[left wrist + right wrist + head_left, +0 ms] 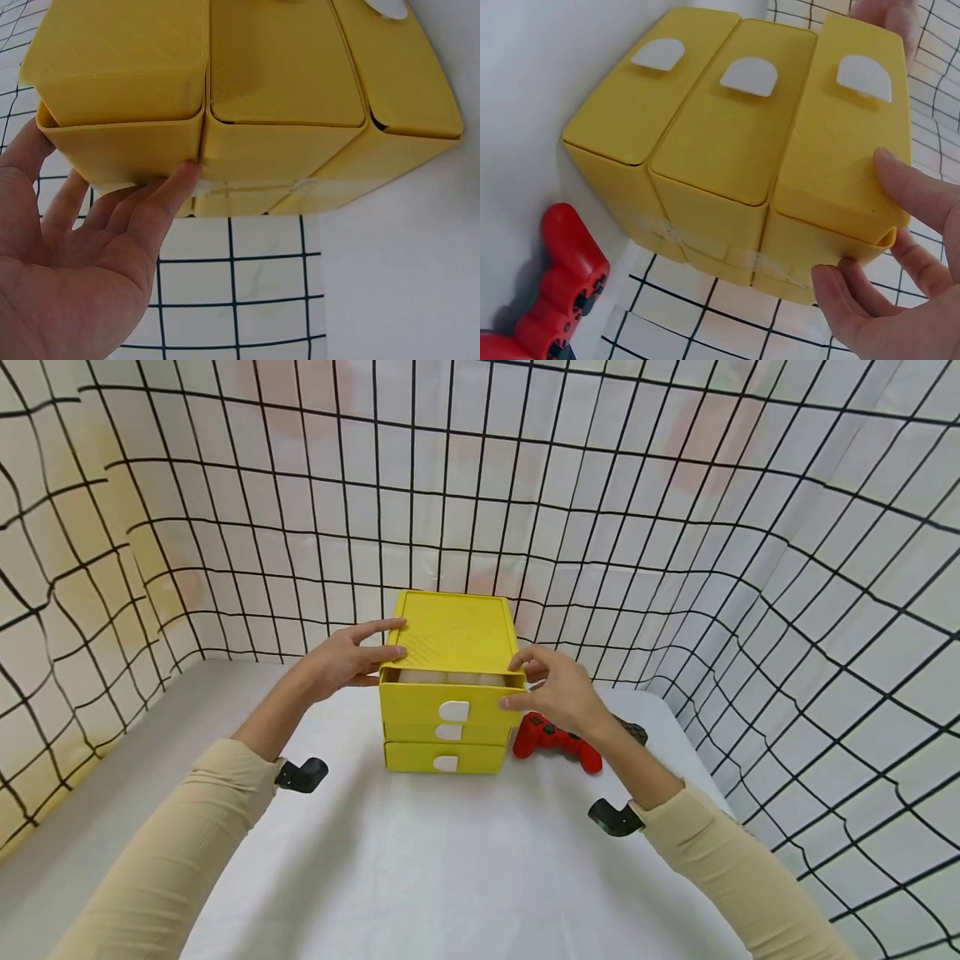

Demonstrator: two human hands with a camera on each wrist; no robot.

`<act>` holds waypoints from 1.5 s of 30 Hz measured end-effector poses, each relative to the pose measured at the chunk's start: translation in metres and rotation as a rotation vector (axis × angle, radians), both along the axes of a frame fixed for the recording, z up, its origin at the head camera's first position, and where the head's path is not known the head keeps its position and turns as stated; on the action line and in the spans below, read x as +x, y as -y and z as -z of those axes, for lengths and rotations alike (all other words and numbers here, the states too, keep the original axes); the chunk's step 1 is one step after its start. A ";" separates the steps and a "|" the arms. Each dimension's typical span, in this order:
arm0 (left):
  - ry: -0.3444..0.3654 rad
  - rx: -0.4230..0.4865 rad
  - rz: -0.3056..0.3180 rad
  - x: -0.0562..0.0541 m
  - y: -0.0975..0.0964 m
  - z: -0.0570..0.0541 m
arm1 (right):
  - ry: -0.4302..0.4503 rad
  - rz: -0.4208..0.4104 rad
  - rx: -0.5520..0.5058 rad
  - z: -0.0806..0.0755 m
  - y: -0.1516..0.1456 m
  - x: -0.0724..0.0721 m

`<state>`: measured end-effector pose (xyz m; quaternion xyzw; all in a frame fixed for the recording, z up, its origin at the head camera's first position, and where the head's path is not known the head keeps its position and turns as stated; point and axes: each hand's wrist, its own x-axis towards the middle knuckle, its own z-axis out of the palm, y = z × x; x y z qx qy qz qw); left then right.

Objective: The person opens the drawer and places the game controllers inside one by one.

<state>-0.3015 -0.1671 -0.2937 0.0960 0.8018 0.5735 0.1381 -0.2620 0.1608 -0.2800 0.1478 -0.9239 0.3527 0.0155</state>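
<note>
1. One yellow drawer unit (453, 631) stands upright on the white tabletop (450, 860), its front towards the person; it has three drawers and three white tabs (453, 711), one per drawer.
2. The top drawer (416, 703) sits slightly forward, baring pale contents (420, 677); I cannot count these surely. The lower two drawers sit nearly flush.
3. The left hand (341, 660) is spread wide, fingers extended and touching the unit's left side, probably to steady it.
4. The right hand (558, 689) spans the opposite front corner: thumb on the top drawer's front, other fingers loosely bent by the side. This placing would seem to control the drawer while bracing the casing.
5. Beside the unit, near the right forearm, lie one red game controller (555, 739) and one dark object (633, 729), partly hidden.
6. Black wire mesh (412, 492) surrounds the tabletop's back and sides.
</note>
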 end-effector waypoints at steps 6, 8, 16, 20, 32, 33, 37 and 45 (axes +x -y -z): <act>-0.004 0.012 -0.008 0.000 0.000 -0.001 | -0.018 0.001 -0.080 0.004 0.001 -0.002; -0.001 0.013 -0.004 0.001 0.000 -0.001 | -0.027 0.002 -0.084 0.005 0.001 -0.003; 0.002 0.018 -0.006 0.002 -0.001 0.001 | -0.086 0.005 -0.120 0.011 0.004 -0.005; 0.006 0.016 -0.009 0.002 -0.001 0.001 | -0.129 0.016 -0.153 0.017 0.006 -0.007; 0.006 0.002 0.008 0.003 0.001 -0.003 | -0.191 0.029 -0.183 0.020 0.010 -0.011; 0.008 0.000 0.006 0.003 0.001 -0.003 | -0.197 0.028 -0.186 0.021 0.010 -0.010; 0.013 0.001 0.001 0.002 0.001 -0.003 | -0.222 0.026 -0.186 0.022 0.011 -0.009; 0.008 0.008 -0.012 0.001 0.001 -0.001 | -0.156 0.019 -0.101 0.010 0.012 0.001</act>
